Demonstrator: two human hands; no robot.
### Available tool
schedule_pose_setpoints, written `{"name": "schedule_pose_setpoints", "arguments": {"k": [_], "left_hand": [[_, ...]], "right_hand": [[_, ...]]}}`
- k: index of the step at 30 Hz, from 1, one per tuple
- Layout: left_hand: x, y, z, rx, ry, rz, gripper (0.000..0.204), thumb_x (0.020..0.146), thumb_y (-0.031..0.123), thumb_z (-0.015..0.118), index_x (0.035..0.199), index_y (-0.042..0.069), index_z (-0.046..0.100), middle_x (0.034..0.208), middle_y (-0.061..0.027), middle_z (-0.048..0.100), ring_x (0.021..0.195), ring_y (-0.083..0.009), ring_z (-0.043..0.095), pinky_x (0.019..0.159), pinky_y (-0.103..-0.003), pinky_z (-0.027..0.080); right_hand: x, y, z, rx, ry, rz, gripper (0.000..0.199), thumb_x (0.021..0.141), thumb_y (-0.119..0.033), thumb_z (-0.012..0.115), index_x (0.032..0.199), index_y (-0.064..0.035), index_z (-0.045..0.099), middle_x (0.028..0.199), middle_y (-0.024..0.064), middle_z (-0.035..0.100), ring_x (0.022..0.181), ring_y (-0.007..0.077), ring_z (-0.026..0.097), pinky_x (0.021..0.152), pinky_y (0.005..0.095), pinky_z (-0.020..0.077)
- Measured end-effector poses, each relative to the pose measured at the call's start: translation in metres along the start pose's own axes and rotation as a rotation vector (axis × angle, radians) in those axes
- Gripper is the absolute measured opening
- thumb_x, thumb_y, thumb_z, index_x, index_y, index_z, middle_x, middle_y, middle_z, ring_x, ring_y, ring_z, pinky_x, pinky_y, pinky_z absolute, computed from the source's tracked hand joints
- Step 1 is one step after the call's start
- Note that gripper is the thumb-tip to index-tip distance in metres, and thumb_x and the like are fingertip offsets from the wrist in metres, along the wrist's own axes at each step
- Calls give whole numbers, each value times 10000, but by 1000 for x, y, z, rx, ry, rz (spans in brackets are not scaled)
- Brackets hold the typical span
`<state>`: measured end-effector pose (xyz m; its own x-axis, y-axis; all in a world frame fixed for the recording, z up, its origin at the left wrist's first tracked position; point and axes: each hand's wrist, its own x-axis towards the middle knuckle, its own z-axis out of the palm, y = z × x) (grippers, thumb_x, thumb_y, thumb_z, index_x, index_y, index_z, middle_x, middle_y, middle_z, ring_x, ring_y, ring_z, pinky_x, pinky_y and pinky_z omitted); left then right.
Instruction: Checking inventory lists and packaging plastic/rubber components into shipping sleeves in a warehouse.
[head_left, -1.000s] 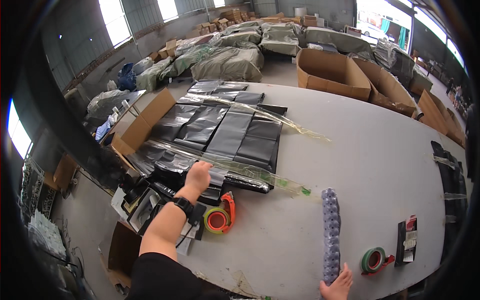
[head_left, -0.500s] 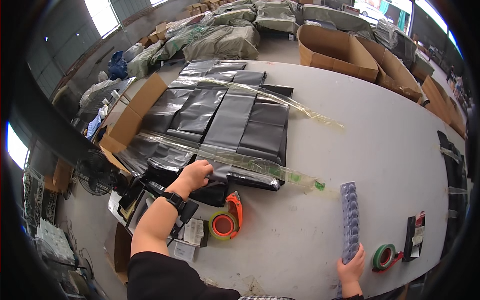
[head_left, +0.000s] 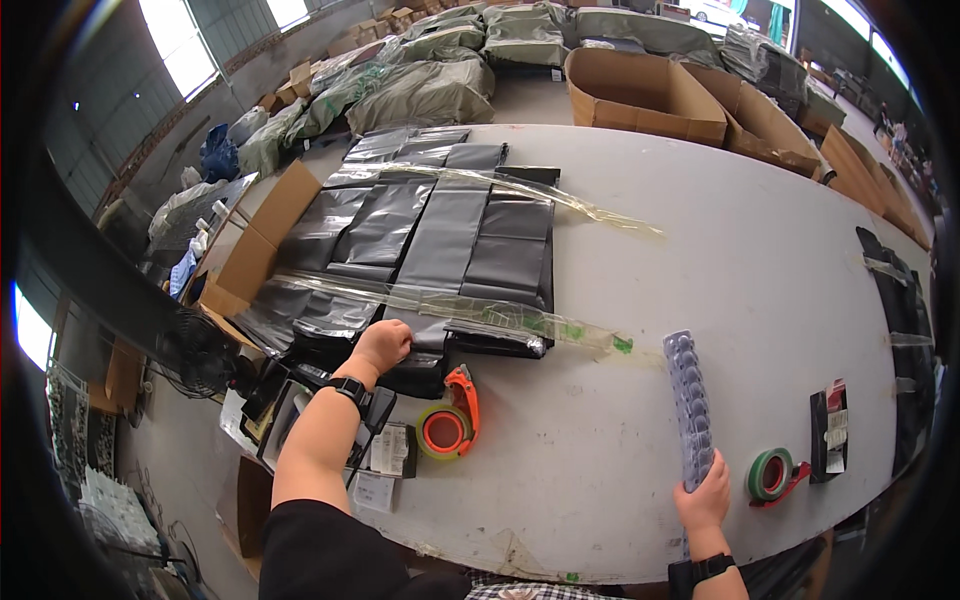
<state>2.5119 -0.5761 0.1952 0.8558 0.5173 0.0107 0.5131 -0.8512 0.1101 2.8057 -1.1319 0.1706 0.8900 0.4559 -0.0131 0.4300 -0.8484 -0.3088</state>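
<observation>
My left hand [head_left: 385, 345] is closed, its curled fingers at the near edge of a layered stack of black plastic bags [head_left: 436, 245]. What it holds, if anything, is hidden. My right hand [head_left: 706, 488] is closed around the near part of a long, narrow strip of bluish-grey plastic with rounded bumps [head_left: 688, 390], which points away from me over the table. Just right of my left forearm lies an orange tape dispenser [head_left: 465, 400] with a yellowish roll. Beyond my right hand, to its right, is a red dispenser with a green tape roll [head_left: 770, 474].
Clear tape strips [head_left: 590, 337] run across the black stack onto the white table [head_left: 600, 440]. A black box [head_left: 829, 430] lies at the right, near more black plastic [head_left: 895, 350]. Open cardboard boxes [head_left: 650, 125] stand beyond the far edge. A fan [head_left: 195, 350] is at left.
The whole view has shifted slightly. My left hand's fingers are curled more tightly at the black plastic. My right hand keeps its hold on the bumpy strip, and its wrist now shows.
</observation>
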Motion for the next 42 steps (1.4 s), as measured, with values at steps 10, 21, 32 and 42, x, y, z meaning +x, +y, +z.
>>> {"name": "schedule_pose_setpoints", "arguments": {"k": [10, 21, 32, 42], "left_hand": [[-2, -19, 20, 173, 3, 224, 154, 757, 143, 731, 879, 87, 657, 919, -78, 644, 908, -299, 646, 835, -374, 543], [-8, -10, -48, -79, 640, -180, 124, 871, 131, 541, 947, 35, 524, 778, -191, 530, 724, -420, 549, 646, -496, 440], [-102, 292, -256, -317, 1585, 241, 314, 989, 297, 491, 1027, -14, 512, 895, -141, 552, 774, -245, 575, 732, -390, 495], [-140, 492, -158, -692, 489, 1267, 352, 751, 123, 784, 963, 8, 527, 777, -78, 593, 598, -216, 582, 514, -309, 439]], "right_hand": [[-3, -7, 3, -31, -1, 21, 856, 676, -208, 761, 1409, -34, 355, 1173, 186, 525, 1092, 387, 551, 925, 452, 467], [-1, 3, 3, -18, 25, -14, 833, 692, -246, 763, 1399, -55, 365, 1186, 196, 540, 1084, 387, 567, 900, 468, 491], [-36, 75, -20, 524, -156, -31, 805, 690, -341, 785, 1347, -16, 453, 1213, 225, 602, 1121, 384, 600, 950, 460, 493], [-224, 187, -98, 1018, -154, 76, 791, 638, -185, 855, 1319, -17, 489, 1126, 83, 607, 1016, 183, 598, 922, 324, 488]]}}
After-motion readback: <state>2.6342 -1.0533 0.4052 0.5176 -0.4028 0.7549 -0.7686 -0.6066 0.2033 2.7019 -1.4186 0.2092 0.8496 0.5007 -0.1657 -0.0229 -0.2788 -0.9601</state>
